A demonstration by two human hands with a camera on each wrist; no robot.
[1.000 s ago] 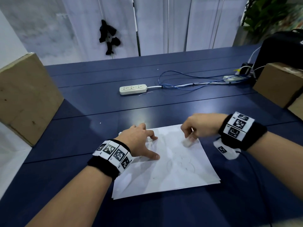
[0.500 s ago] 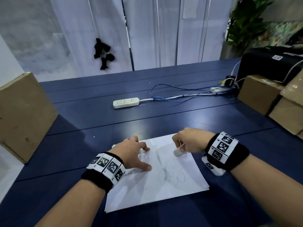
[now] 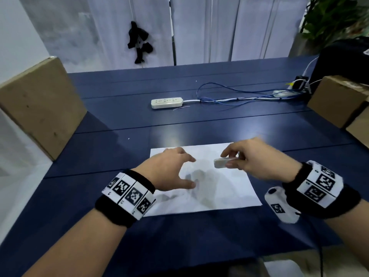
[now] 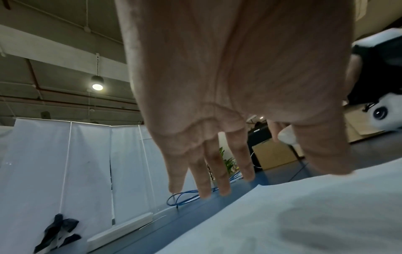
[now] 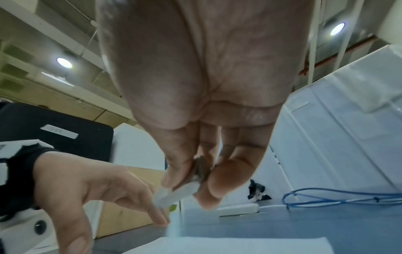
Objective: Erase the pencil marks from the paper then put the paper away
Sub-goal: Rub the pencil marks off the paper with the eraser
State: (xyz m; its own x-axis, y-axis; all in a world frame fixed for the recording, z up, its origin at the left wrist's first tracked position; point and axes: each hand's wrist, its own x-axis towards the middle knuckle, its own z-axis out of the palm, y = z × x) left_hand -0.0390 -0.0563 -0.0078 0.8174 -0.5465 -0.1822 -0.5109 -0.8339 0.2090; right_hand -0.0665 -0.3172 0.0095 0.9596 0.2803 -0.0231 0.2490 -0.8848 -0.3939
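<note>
I see the paper lying flat on the blue table, near its front edge. My right hand pinches the white eraser between thumb and fingers, lifted above the sheet. My left hand hovers over the paper's left part, fingers spread and relaxed, holding nothing.

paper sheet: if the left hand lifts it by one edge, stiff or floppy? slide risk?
Likely floppy: the paper is one thin sheet lying flat. Probably slides on the smooth blue table, since the left hand seems raised off it. Probably very light.
</note>
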